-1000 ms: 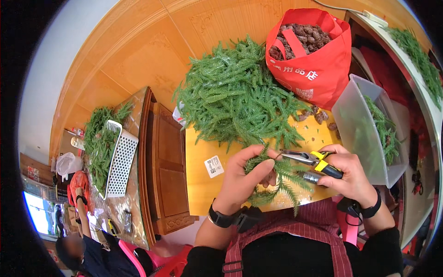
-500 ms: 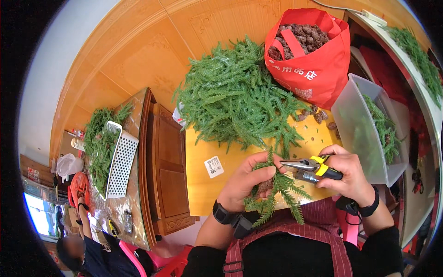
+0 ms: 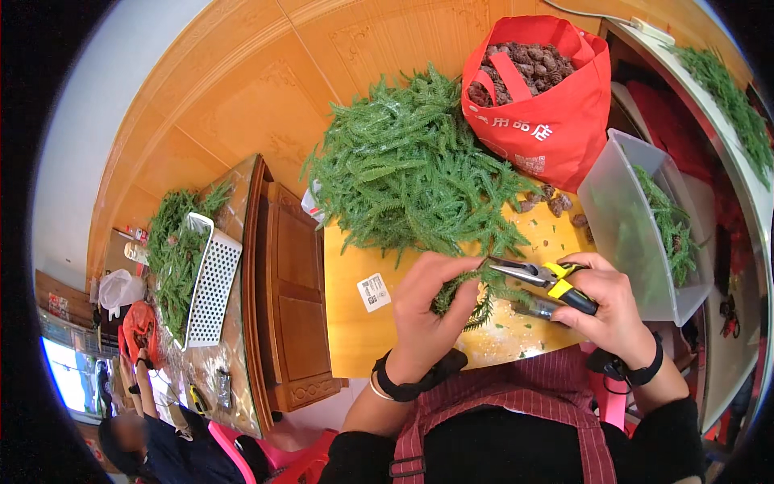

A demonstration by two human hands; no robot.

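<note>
Head view: pinches green sprig [image 3: 489, 285] in left hand [image 3: 429, 310], close by leftward-pointing tips of pliers [image 3: 553, 281] gripped in right hand [image 3: 610, 305].

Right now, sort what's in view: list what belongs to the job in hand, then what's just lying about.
Likely part of the job:
green sprig, in the left hand
pliers, in the right hand
pile of greenery
pine cones in the red bag

Apparently just lying about:
white label on the yellow table
white plastic bag, far left
</note>
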